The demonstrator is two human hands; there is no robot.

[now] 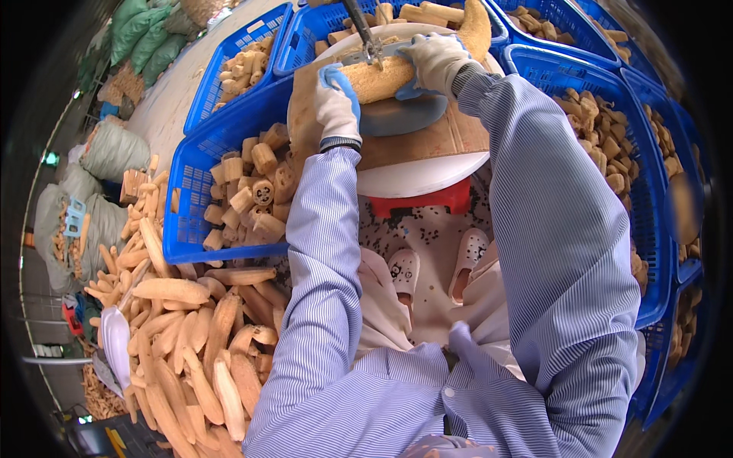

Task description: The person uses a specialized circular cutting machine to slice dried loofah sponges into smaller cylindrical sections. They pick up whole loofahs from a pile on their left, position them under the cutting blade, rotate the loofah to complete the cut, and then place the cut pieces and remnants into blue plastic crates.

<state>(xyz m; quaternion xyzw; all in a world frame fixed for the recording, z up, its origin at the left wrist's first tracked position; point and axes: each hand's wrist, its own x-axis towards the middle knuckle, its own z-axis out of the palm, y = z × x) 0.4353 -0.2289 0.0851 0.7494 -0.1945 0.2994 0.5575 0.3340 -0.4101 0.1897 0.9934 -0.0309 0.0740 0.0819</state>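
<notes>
Grip of our right hand (pixel 439 65), in a white glove with blue facing, is clamped over the middle of a long tan loofah (pixel 382 81). Our left hand (pixel 337 107), gloved alike, is clamped on its left end. We note the loofah crosswise above a brown board (pixel 467 136); past our right hand it curves up and away. Grey blade (pixel 359 56) lies just beside its far side, below a metal bar (pixel 359 21) slanting down from the upper edge; whether blade and loofah touch, we cannot tell. Under the board: a white round top (pixel 412 182) over a red base (pixel 418 203).

To our left, a blue crate (pixel 175 202) holds short cut pieces (pixel 263 159). Nearer us, whole loofahs (pixel 172 289) lie heaped. To our right, another blue crate (pixel 651 248) holds more pieces (pixel 603 141). Farther left we record green sacks (pixel 145 38) and a grey sack (pixel 114 150). Below the board we see our white clogs (pixel 404 267).
</notes>
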